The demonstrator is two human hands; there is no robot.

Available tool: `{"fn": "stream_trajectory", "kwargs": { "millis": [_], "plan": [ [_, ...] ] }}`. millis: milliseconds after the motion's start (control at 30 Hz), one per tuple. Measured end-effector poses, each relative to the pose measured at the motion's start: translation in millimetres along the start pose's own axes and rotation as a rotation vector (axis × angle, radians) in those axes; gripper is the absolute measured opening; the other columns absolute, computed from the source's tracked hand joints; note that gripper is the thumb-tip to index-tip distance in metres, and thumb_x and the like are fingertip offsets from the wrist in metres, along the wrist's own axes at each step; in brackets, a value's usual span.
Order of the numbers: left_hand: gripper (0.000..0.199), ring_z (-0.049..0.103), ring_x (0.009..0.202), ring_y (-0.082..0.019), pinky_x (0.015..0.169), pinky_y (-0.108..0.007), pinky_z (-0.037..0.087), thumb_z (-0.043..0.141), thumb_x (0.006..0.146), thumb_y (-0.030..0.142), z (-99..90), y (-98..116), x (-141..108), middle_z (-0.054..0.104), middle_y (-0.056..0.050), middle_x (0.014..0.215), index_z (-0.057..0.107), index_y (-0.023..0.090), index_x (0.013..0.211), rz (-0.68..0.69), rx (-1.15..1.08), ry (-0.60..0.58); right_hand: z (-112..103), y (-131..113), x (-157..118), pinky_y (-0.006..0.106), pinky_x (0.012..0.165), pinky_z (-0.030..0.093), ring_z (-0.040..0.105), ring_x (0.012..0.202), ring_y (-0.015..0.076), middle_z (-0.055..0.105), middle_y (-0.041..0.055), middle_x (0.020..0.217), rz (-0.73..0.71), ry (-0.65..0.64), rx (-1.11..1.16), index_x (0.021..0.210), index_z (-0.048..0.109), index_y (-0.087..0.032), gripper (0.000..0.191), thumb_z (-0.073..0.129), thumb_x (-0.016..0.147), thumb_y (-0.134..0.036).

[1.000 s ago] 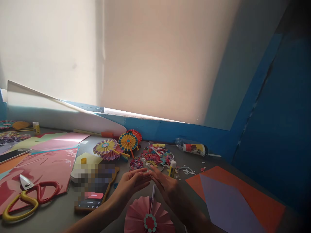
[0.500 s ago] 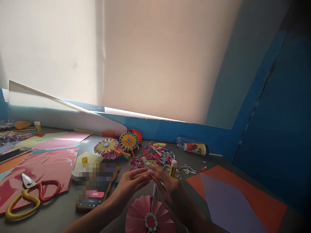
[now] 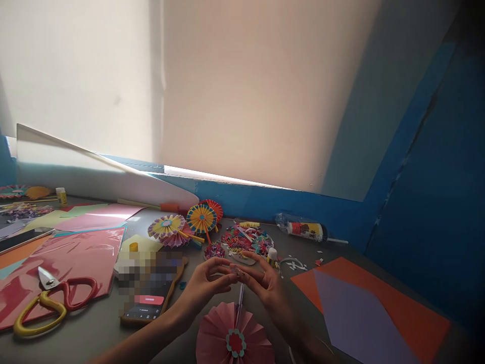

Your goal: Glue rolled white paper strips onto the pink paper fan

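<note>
Near the middle of the table my left hand (image 3: 212, 275) and my right hand (image 3: 262, 283) meet at the fingertips. Both are pinched around something small that I cannot make out. Below them lies a pink folded-paper fan (image 3: 212, 331) with a mint and red flower at its centre. A thin pale stick (image 3: 240, 298) runs from the fan up towards my fingers. A glue stick with a white cap (image 3: 272, 255) stands just behind my right hand. Colourful paper scraps (image 3: 246, 240) are heaped beyond both hands.
Scissors (image 3: 49, 303) lie on a red sheet pack (image 3: 76, 268) at the left, beside a phone (image 3: 146, 298). Finished paper fans (image 3: 202, 218) sit at the back. A wrapped bottle (image 3: 303, 230) lies behind orange (image 3: 409, 298) and purple sheets (image 3: 352, 313).
The fingers of my right hand have lifted and bent, while its thumb side stays at my left fingertips. The whole view has shifted slightly.
</note>
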State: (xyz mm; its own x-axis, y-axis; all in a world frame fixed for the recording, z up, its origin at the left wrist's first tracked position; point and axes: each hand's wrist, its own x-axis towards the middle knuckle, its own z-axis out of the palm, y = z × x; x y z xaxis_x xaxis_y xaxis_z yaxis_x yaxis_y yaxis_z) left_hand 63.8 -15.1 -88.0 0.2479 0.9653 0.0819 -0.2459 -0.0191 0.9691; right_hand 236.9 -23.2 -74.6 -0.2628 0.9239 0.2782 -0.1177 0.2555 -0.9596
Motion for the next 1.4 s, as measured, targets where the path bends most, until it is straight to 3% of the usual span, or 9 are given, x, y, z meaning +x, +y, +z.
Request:
{"fn": "stream_trajectory", "kwargs": {
  "millis": [233,500,700,933,1133,1267,1400],
  "plan": [
    [0.032,0.064,0.067,-0.014,0.059,-0.020,0.045,0.077,0.070,0.033,1.9,0,2,0.069,-0.002,0.073,0.060,0.015,0.090,0.141,0.140,0.018,4,9,-1,0.040,0.082,0.057,0.069,0.091,0.0245,0.070,0.0073,0.096,-0.171,0.120,-0.186,0.109,0.049,-0.024,0.039,0.066,0.081,-0.044],
    [0.021,0.067,0.072,-0.019,0.059,-0.022,0.043,0.072,0.075,0.028,-0.2,3,-2,0.071,-0.004,0.074,0.057,0.017,0.085,0.268,0.368,0.067,12,7,-7,0.040,0.084,0.057,0.067,0.099,0.0261,0.070,0.0080,0.101,-0.106,0.081,-0.137,0.109,0.047,-0.024,0.042,0.068,0.078,-0.043],
    [0.026,0.066,0.070,-0.019,0.054,-0.021,0.038,0.076,0.071,0.031,-1.0,1,0,0.072,-0.004,0.074,0.058,0.018,0.083,0.309,0.419,0.106,10,11,-2,0.041,0.083,0.056,0.069,0.093,0.0257,0.068,0.0086,0.100,-0.071,0.095,-0.058,0.105,0.043,-0.024,0.046,0.072,0.075,-0.043],
    [0.029,0.065,0.068,-0.018,0.058,-0.022,0.043,0.077,0.069,0.038,1.6,5,-1,0.067,-0.002,0.071,0.062,0.017,0.083,0.251,0.266,0.066,-2,18,4,0.046,0.088,0.054,0.069,0.090,0.0250,0.066,0.0081,0.099,-0.020,0.057,0.074,0.105,0.046,-0.023,0.044,0.069,0.075,-0.046],
    [0.022,0.066,0.085,-0.022,0.073,-0.026,0.048,0.071,0.076,0.034,3.9,10,-8,0.070,-0.007,0.084,0.069,0.014,0.084,0.209,0.220,-0.033,0,7,0,0.041,0.088,0.052,0.064,0.103,0.0246,0.067,0.0071,0.102,-0.078,0.037,-0.042,0.107,0.044,-0.025,0.041,0.070,0.077,-0.036],
    [0.018,0.066,0.089,-0.022,0.077,-0.026,0.048,0.071,0.076,0.031,3.4,8,-5,0.070,-0.007,0.086,0.069,0.014,0.085,0.217,0.177,-0.062,2,-1,-4,0.036,0.085,0.054,0.064,0.096,0.0206,0.064,0.0044,0.098,-0.096,-0.001,-0.116,0.109,0.045,-0.025,0.034,0.065,0.082,-0.030],
    [0.028,0.067,0.089,-0.022,0.082,-0.029,0.049,0.073,0.072,0.038,3.2,6,0,0.072,-0.007,0.088,0.068,0.015,0.088,0.057,0.045,-0.020,0,-2,-4,0.037,0.086,0.054,0.064,0.093,0.0199,0.062,0.0025,0.092,-0.156,0.020,-0.181,0.106,0.048,-0.024,0.028,0.063,0.083,-0.031]
  ]
}}
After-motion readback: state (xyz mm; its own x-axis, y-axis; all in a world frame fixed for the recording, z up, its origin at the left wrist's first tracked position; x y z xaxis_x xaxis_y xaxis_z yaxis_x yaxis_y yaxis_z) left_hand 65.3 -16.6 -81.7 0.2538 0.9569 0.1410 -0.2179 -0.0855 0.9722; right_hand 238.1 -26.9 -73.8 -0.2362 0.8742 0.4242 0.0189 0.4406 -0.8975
